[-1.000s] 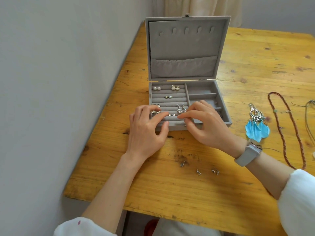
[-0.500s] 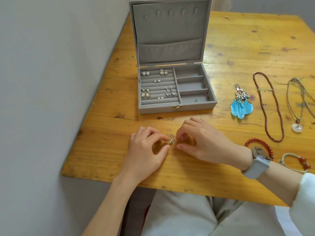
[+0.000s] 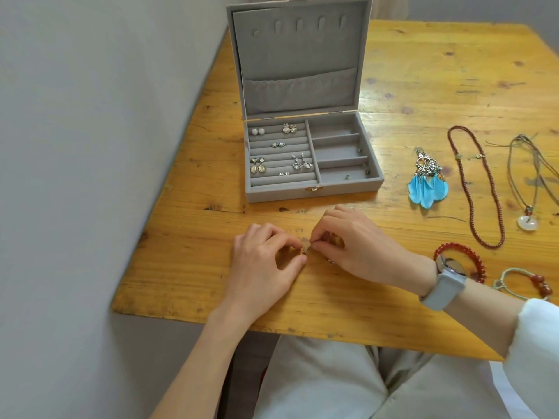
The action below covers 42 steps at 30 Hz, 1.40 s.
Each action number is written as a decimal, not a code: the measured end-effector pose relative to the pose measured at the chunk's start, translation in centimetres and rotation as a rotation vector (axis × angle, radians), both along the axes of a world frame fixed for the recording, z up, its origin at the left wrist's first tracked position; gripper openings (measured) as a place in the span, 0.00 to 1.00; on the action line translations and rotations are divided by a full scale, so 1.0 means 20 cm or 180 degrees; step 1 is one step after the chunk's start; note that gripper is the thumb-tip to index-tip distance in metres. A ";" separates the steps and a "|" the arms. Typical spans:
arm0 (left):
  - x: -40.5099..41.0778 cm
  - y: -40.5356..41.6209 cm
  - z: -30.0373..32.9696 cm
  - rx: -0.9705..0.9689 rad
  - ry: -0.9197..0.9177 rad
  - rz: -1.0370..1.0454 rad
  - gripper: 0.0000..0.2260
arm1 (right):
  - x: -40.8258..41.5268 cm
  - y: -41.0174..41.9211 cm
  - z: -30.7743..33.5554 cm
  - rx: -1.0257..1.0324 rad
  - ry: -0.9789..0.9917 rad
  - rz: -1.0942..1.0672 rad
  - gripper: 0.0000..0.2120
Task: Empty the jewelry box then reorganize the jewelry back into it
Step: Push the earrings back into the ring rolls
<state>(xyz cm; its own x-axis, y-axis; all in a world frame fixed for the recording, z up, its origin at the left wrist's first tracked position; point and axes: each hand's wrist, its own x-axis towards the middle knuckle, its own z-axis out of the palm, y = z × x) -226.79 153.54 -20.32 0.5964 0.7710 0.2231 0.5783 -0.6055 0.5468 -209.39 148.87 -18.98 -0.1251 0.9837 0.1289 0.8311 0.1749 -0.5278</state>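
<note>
Left hand (image 3: 266, 261) and right hand (image 3: 360, 246) meet fingertip to fingertip, each grip pinching one small metal earring (image 3: 306, 251) just above the wooden surface (image 3: 187, 267). Beyond them stands the open grey jewelry box (image 3: 311, 189), earrings in its left ring rolls. Feather earrings (image 3: 427, 189) and necklaces lie to the right.

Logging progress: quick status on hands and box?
Left hand and right hand both pinching a small earring. Jewelry box open, part filled. Nothing blocking.
</note>
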 end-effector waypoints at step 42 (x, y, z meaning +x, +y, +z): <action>0.04 0.49 0.17 -0.0234 -0.0005 0.0638 0.05 | 0.04 0.31 0.18 -0.0254 0.2417 -0.1054 0.07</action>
